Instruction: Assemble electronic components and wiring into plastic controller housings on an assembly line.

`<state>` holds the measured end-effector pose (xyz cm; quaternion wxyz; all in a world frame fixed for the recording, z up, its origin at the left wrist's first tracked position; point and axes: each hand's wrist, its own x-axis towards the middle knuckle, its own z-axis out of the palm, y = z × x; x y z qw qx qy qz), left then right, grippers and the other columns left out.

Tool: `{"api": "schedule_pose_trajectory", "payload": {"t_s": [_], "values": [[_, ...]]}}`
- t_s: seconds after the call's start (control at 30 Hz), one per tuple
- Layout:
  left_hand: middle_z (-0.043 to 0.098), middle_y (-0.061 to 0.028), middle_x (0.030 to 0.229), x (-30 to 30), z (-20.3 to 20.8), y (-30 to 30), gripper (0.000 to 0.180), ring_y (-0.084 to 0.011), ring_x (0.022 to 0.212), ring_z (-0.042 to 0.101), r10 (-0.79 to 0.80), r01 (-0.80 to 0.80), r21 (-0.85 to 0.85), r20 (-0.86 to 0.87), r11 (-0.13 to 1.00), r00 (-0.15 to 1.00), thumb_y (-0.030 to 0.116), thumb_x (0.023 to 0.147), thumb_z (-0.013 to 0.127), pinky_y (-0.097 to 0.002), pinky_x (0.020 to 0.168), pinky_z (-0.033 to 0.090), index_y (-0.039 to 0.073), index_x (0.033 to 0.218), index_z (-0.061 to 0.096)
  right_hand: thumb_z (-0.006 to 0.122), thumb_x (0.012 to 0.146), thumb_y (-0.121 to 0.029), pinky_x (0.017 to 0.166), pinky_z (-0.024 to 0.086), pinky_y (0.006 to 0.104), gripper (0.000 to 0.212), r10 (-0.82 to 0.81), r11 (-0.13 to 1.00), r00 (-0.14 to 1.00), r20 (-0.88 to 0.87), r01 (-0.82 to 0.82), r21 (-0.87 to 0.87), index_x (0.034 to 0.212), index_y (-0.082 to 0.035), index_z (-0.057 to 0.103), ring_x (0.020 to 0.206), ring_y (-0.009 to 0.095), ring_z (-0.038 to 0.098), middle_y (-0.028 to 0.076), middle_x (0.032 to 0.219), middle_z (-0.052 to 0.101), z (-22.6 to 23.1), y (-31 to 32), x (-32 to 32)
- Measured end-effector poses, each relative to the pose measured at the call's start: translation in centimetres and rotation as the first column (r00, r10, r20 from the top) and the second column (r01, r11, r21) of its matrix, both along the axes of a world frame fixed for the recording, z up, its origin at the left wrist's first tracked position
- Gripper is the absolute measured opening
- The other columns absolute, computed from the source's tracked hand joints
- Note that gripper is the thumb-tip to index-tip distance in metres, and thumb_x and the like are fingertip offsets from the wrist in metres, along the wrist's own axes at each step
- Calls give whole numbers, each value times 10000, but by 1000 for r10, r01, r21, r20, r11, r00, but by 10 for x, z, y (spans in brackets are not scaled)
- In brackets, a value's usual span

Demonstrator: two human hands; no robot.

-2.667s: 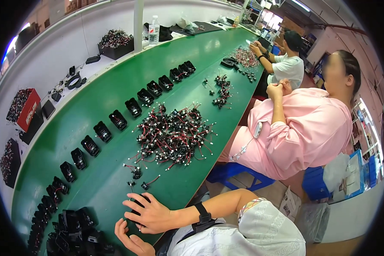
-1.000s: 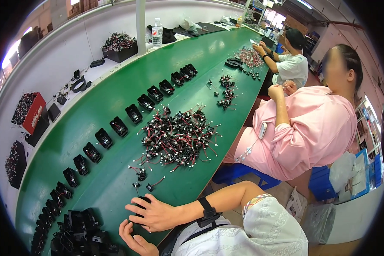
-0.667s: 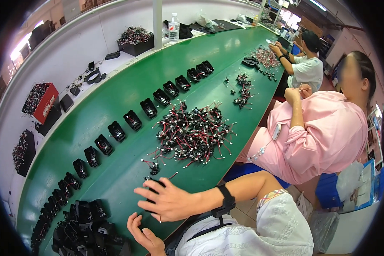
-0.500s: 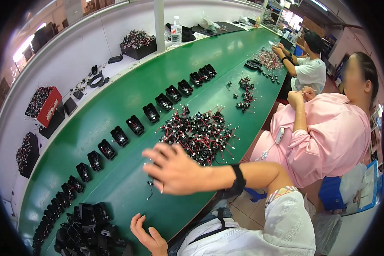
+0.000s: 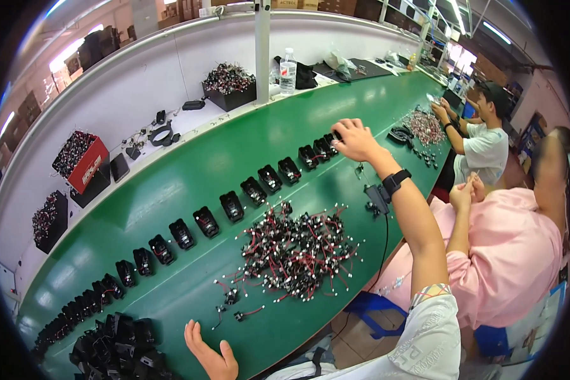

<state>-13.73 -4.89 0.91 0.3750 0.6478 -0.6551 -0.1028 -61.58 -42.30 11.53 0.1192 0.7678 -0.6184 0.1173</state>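
Note:
A long curved row of black plastic housings [image 5: 205, 221] runs across the green table. At its far end my right hand [image 5: 356, 140] reaches over the last pieces, fingers bent and closed around a black housing [image 5: 336, 135], which they partly hide. My left hand [image 5: 212, 354] hovers by the near table edge, thumb apart from the fingers, holding nothing. Between my hands lies a heap of small black parts with red wires and white connectors [image 5: 297, 250]. A few loose wired parts [image 5: 232, 296] lie closest to my left hand.
More black housings [image 5: 117, 348] are piled at the near left. On the back ledge stand a red box [image 5: 85, 168], a black bin [image 5: 229, 95] of wired parts and a bottle [image 5: 287, 73]. Beside my right forearm sits a black part [image 5: 377, 199] with a cable. Two co-workers sit at right.
My right hand has moved from beside the wired heap to the row's far end and closed there. My left hand stays low near the edge. The whole view has shifted.

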Motion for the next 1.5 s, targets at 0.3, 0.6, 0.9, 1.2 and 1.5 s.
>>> {"api": "schedule_pose_trajectory", "payload": {"t_s": [0.3, 0.6, 0.9, 1.2, 1.5], "values": [[414, -281, 1479, -7, 14, -5, 699, -478, 1406, 335, -24, -2, 120, 216, 993, 976, 413, 976, 546, -550, 1172, 251, -64, 1461, 387, 603, 895, -393, 974, 437, 587, 411, -116, 993, 993, -11, 116, 33, 1253, -195, 561, 1269, 364, 455, 101, 1341, 534, -54, -70, -90], [405, -270, 1502, -15, 13, -11, 729, -474, 1419, 323, -14, -30, 166, 261, 986, 965, 482, 984, 505, -554, 1175, 243, -58, 1460, 391, 604, 900, -387, 990, 430, 554, 404, 3, 996, 999, -48, 1, 86, 1247, -183, 570, 1289, 342, 446, 87, 1350, 530, -80, -116, -100], [403, -269, 1505, -13, 12, -11, 718, -478, 1421, 318, -14, -32, 167, 272, 985, 962, 453, 978, 517, -558, 1174, 242, -57, 1466, 386, 605, 910, -400, 1066, 415, 573, 470, 50, 991, 997, 57, -57, 118, 1332, -202, 546, 1375, 363, 387, 98, 1465, 442, -87, -123, -100], [413, -253, 1503, -10, 14, -8, 717, -477, 1417, 323, -6, -35, 151, 261, 988, 965, 440, 969, 541, -554, 1171, 248, -50, 1469, 384, 798, 689, -509, 1173, 335, 555, 1003, -18, 957, 999, -31, 27, 290, 1548, -233, 361, 1490, 442, 230, 133, 1622, 289, -48, -103, -84], [358, -261, 1518, -7, -2, -4, 680, -481, 1438, 279, -44, 7, 173, 210, 985, 977, 351, 940, 552, -560, 1168, 217, -73, 1439, 371, 763, 759, -364, 1098, 399, 581, 791, -35, 996, 990, 137, 45, -71, 1469, -202, 453, 1426, 464, 307, 185, 1586, 307, -13, -48, -75]]}}
